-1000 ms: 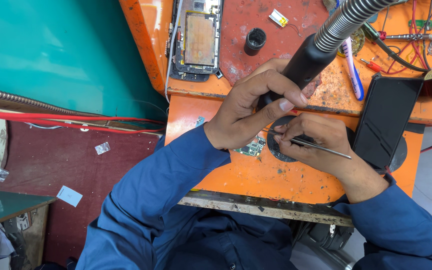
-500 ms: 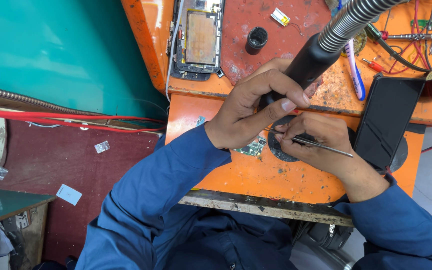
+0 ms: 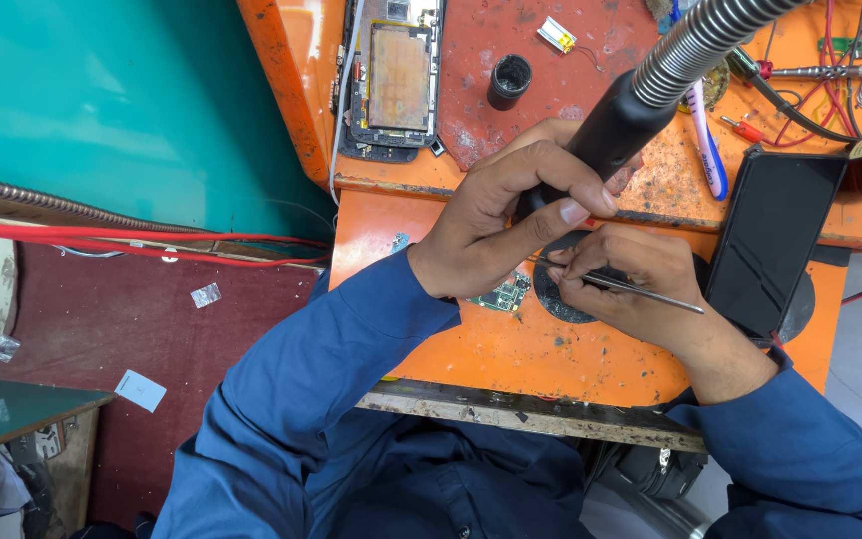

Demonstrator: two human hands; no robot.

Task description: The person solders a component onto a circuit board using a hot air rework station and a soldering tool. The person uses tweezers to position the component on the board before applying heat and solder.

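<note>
The left hand (image 3: 511,215) is wrapped around the black cylindrical handle of a hot-air tool (image 3: 606,130), fingers curled tight about it, its ribbed grey metal hose (image 3: 705,40) running up and away to the top right. The handle's tip points down at a dark round pad (image 3: 561,289) on the orange, stained work surface (image 3: 511,349). The right hand (image 3: 641,284) pinches a pair of thin silver tweezers (image 3: 641,289) between thumb and fingertips, their points lying over the round pad just beneath the left hand. A small green circuit board (image 3: 501,294) lies on the surface, partly hidden under the left wrist. Just right of the right hand a black flat phone screen (image 3: 770,240) rests slanted across the surface edge. Farther back lie an opened phone body with exposed copper-coloured back (image 3: 396,75), a small black cylindrical cap (image 3: 509,80) and a white-and-blue toothbrush (image 3: 702,140).
</note>
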